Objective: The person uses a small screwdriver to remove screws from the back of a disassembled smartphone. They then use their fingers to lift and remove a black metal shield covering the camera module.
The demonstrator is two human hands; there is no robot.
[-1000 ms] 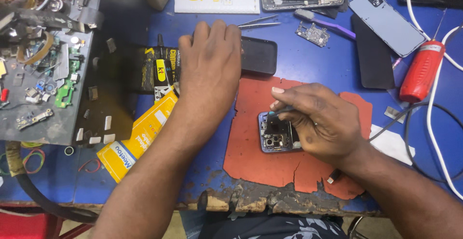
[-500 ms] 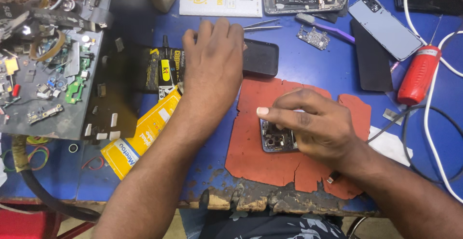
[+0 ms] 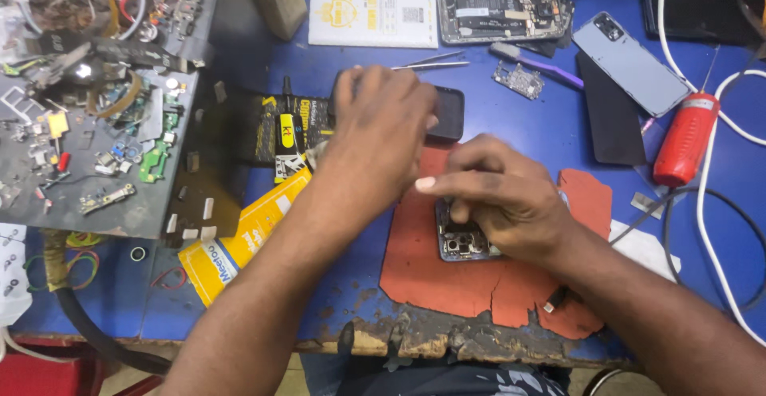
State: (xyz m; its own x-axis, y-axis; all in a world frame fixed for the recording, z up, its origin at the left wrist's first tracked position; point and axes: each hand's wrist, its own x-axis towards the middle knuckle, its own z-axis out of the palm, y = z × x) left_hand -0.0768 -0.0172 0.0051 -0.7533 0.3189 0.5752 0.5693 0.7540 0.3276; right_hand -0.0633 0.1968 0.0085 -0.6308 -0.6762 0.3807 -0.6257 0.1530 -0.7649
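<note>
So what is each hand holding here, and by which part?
Right hand pins the opened phone on the red mat, fingers on its top; left hand covers a black object, grip hidden.

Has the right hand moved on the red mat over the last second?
Yes, slightly. The right hand has crept left along the red mat toward the left hand, now covering more of the opened phone.

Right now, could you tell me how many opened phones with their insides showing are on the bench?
2: one opened phone on the orange mat under the right hand, another at the bench's far edge. Others may be hidden.
</note>
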